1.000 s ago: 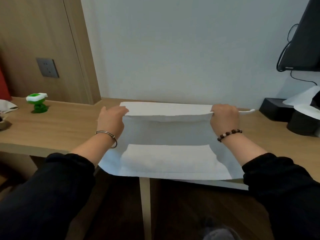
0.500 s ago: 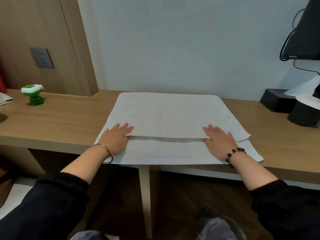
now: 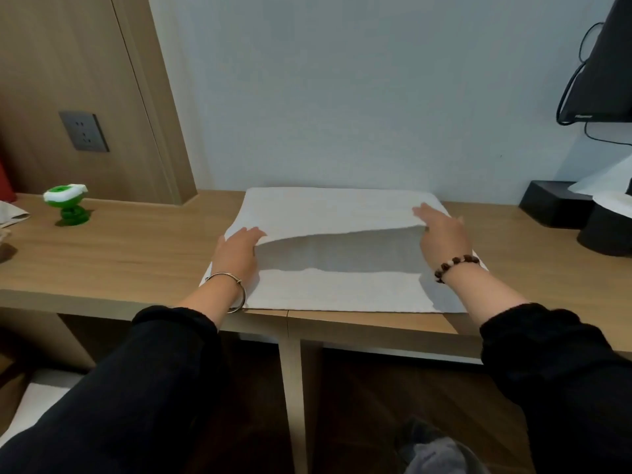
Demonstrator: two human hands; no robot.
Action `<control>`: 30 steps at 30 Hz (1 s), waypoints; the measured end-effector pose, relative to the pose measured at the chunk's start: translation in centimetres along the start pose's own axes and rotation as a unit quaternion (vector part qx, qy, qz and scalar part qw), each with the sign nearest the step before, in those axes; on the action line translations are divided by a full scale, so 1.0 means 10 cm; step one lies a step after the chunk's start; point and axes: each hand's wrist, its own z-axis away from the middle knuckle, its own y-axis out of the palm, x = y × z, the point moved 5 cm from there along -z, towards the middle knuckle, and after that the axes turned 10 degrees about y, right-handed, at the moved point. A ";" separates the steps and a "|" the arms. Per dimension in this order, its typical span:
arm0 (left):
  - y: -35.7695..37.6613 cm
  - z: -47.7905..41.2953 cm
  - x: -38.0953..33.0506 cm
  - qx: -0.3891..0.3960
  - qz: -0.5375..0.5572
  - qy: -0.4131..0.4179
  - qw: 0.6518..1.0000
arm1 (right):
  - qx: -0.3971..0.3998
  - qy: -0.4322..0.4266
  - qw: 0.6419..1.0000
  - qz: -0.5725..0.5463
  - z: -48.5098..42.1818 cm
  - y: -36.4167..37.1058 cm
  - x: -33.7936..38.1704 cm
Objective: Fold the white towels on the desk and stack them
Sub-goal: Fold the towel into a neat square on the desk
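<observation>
A white towel lies folded on the wooden desk, its far edge against the wall. The upper layer is raised along its near edge, leaving a shadowed gap over the lower layer. My left hand holds the left end of that raised edge, fingers over the top. At the right end, my right hand pinches the edge with fingers on top and thumb beneath. Both arms wear black sleeves, with a bracelet on each wrist.
A green and white toy stands at the desk's far left, below a wall socket. At the right are a black box, a black round container, white cloth and a monitor with cables.
Half a second ago both hands lay flat on the towel near its front edge. They have since moved farther back and lifted the upper layer's edge.
</observation>
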 end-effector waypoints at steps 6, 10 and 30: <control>0.13 0.07 0.07 0.098 0.016 -0.002 0.995 | 0.177 -0.022 0.961 0.213 0.58 0.33 -0.21; -0.02 0.12 0.01 0.052 0.029 -0.021 0.998 | 0.201 0.001 0.962 0.182 0.56 0.44 -0.36; 0.05 0.76 -0.72 0.140 -0.029 0.128 0.981 | 0.190 0.011 0.971 0.147 0.55 0.30 -0.35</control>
